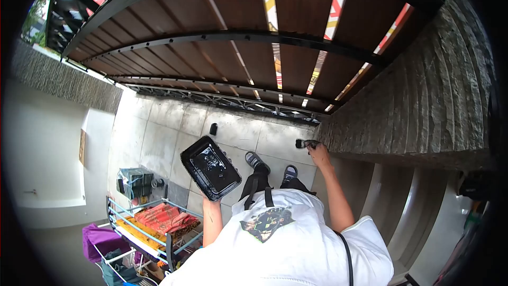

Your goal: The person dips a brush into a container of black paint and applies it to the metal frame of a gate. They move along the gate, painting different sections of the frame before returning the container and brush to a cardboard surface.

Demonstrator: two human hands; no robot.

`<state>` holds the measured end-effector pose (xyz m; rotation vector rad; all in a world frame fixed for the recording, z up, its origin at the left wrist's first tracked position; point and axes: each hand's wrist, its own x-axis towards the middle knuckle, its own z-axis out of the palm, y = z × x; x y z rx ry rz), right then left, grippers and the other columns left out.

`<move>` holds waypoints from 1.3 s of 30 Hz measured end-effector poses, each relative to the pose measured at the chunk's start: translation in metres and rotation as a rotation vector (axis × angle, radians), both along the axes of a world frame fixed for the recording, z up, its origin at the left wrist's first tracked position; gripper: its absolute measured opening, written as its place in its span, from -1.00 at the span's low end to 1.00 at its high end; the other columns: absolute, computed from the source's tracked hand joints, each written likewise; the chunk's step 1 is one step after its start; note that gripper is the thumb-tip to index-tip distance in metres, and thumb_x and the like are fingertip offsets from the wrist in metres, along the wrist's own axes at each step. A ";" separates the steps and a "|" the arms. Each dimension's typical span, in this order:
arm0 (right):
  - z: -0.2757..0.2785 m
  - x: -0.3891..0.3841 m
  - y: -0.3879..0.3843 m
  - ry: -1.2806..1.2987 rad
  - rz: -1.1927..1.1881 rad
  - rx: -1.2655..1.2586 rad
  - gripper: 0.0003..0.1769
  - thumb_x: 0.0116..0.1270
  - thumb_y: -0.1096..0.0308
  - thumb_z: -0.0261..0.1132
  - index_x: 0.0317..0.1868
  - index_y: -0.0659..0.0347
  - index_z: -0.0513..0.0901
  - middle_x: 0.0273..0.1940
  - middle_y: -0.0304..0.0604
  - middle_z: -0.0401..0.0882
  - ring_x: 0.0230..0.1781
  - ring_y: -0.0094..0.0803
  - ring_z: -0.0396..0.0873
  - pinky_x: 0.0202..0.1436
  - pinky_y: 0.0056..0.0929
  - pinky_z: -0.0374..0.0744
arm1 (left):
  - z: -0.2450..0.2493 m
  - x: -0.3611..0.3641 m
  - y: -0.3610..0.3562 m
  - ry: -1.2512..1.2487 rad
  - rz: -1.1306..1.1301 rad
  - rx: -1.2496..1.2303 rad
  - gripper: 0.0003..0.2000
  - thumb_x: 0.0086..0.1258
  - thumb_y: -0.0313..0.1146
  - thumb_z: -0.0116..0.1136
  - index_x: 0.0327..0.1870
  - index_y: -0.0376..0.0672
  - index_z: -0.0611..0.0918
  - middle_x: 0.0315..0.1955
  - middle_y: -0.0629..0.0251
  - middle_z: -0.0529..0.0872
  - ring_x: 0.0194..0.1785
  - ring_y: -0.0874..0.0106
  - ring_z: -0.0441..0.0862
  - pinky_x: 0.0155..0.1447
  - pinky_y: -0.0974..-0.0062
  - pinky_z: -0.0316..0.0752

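Observation:
My left hand [212, 202] supports a black paint tray [228, 184] from below at its near edge, and its fingers are hidden under the tray. Dark wet paint with pale reflections lies in the tray, which I hold tilted over the floor. Out to the right, my right hand [319, 153] is closed round a dark paintbrush [302, 143]. Its bristle end points left, close to the foot of the ridged stone wall [407, 95].
A brown slatted gate [233, 16] with a black frame spans the front. On the tiled floor [180, 127] lies a small black object [213, 128]. At lower left stand a drying rack [119, 212] with clothes and a greenish crate [136, 181]. Steps [389, 193] lie to the right.

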<state>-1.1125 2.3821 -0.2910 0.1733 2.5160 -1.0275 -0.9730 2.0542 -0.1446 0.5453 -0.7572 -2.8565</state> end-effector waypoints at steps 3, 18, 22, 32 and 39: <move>0.012 -0.015 -0.015 0.021 0.042 -0.008 -0.46 0.28 -0.06 0.16 -0.19 0.36 0.63 -0.38 0.14 0.63 -0.26 0.11 0.59 -0.15 -0.12 0.52 | -0.010 0.003 -0.020 0.083 -0.057 0.083 -0.39 0.37 0.14 -0.12 0.39 0.08 0.27 0.28 0.18 0.41 0.24 0.10 0.44 0.24 -0.18 0.30; 0.056 -0.074 -0.239 0.057 0.058 -0.816 -0.64 0.30 0.34 0.30 0.10 0.19 0.57 0.01 -0.28 0.59 0.00 -0.52 0.47 0.14 -0.55 0.37 | -0.018 0.036 -0.188 0.071 0.281 0.081 -0.46 0.44 0.02 -0.19 0.35 -0.04 0.31 0.24 0.22 0.46 0.23 0.22 0.46 0.28 -0.05 0.32; 0.053 -0.076 -0.319 -0.015 0.129 -0.822 -0.63 0.27 0.43 0.31 0.10 0.23 0.56 -0.01 -0.27 0.58 -0.03 -0.53 0.49 0.11 -0.59 0.39 | -0.032 0.088 -0.239 0.214 0.393 -0.110 -0.46 0.43 0.01 -0.15 0.35 -0.05 0.30 0.23 0.21 0.46 0.21 0.18 0.46 0.24 -0.04 0.38; 0.013 -0.067 -0.495 -0.042 0.580 -0.517 -0.70 0.19 0.37 0.41 -0.07 0.19 0.60 -0.22 -0.27 0.62 -0.23 -0.53 0.52 -0.13 -0.55 0.48 | -0.070 0.254 -0.257 0.200 1.049 0.021 -0.42 0.44 0.06 -0.15 0.41 0.04 0.21 0.32 0.24 0.36 0.30 0.17 0.38 0.32 -0.12 0.23; -0.079 -0.058 -0.563 0.059 0.866 -0.014 -0.50 0.04 0.12 0.48 -0.06 0.22 0.61 -0.21 0.05 0.66 -0.20 -0.24 0.61 -0.09 -0.29 0.50 | -0.085 0.302 -0.241 0.106 1.386 -0.028 -0.40 0.43 0.09 -0.14 0.44 0.09 0.17 0.36 0.26 0.31 0.33 0.19 0.34 0.30 -0.14 0.22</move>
